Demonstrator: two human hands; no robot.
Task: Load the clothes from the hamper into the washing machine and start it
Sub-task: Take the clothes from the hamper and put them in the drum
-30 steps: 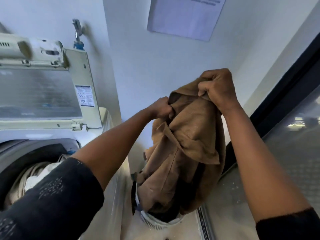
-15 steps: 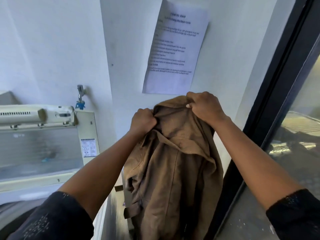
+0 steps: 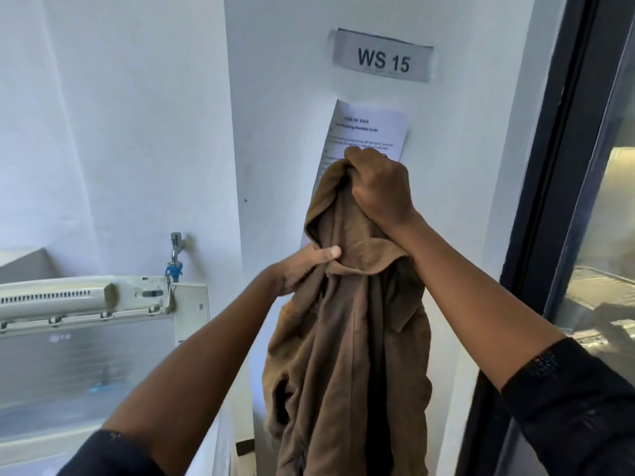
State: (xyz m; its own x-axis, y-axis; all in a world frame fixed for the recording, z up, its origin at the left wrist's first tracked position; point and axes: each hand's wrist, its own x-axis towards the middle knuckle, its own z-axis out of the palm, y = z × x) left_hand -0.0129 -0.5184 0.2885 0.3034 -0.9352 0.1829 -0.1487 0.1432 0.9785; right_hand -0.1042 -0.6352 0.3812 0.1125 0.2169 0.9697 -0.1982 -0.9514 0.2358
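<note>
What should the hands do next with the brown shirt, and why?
Probably swing it left and down, in front of the washer's raised lid, toward the tub, which is out of view here. The right hand grips the brown shirt at its top, held high. The left hand pinches it by the collar. It hangs free before the wall, so nothing seems to block the way.

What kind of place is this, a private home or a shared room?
Probably a shared laundry station: an open top-loading washing machine stands at left, a tap is on the wall above it, and a "WS 15" sign hangs over a printed sheet headed "Washing Machine Cycle".
</note>
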